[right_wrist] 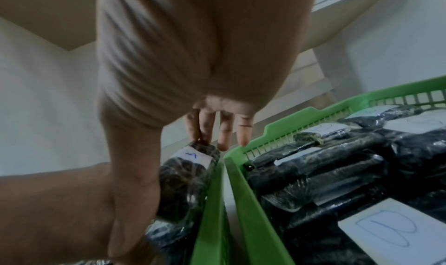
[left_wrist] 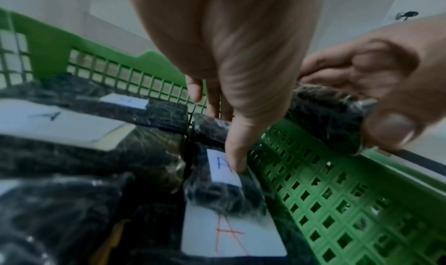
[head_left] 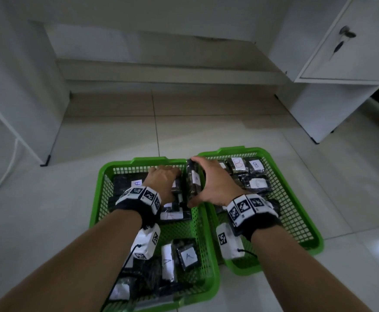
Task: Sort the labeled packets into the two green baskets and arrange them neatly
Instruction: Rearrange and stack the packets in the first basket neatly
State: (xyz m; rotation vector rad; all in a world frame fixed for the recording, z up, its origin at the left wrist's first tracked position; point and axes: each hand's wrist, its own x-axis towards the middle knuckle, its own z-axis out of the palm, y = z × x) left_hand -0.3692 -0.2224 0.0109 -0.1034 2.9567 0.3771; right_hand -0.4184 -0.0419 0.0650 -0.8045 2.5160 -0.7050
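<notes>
Two green baskets stand side by side on the tiled floor. The left basket (head_left: 139, 162) holds dark packets labelled A (head_left: 188, 256), and the right basket (head_left: 229, 150) holds dark packets labelled B (head_left: 255, 165). My right hand (head_left: 203, 181) grips a dark packet with an A label (head_left: 193, 188) between thumb and fingers, above the rims where the baskets meet. The same held packet (right_wrist: 185, 183) hangs just left of the right basket's rim (right_wrist: 251, 212). My left hand (head_left: 166, 176) reaches into the left basket's far right corner. Its straight fingers (left_wrist: 236, 154) touch an A-labelled packet (left_wrist: 224, 170).
A white cabinet with a key in its lock (head_left: 346, 34) stands at the right. White furniture on dark feet (head_left: 46, 158) stands at the left, with a white cable (head_left: 6, 172) beside it. Bare tiled floor (head_left: 206, 127) lies beyond the baskets.
</notes>
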